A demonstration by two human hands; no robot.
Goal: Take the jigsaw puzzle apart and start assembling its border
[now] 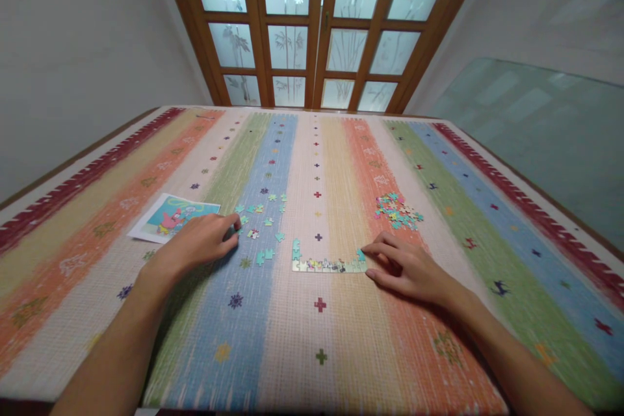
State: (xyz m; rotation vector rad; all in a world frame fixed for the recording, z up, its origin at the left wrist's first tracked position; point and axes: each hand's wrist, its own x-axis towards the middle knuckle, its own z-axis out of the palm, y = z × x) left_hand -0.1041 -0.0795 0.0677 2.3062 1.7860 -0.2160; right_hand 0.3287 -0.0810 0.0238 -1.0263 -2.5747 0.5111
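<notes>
A partly joined jigsaw puzzle [329,265] lies on the cloth, an L-shaped strip with a bottom row and a short left side. My right hand [404,266] is at its right end, index fingertip on a teal puzzle piece [361,255] and thumb by the corner. My left hand [207,237] rests beside loose teal pieces [268,221], its fingers bent and thumb apart from them; nothing shows between them. Under and behind that hand lies a printed picture [170,214] with a pink cartoon starfish, partly covered by the hand.
A heap of mixed puzzle pieces [398,210] sits beyond my right hand. Joined teal pieces [264,257] lie left of the strip. The striped tablecloth [302,331] covers the table. Wooden glazed doors [314,26] stand behind, and a pale glass panel [536,123] is at right.
</notes>
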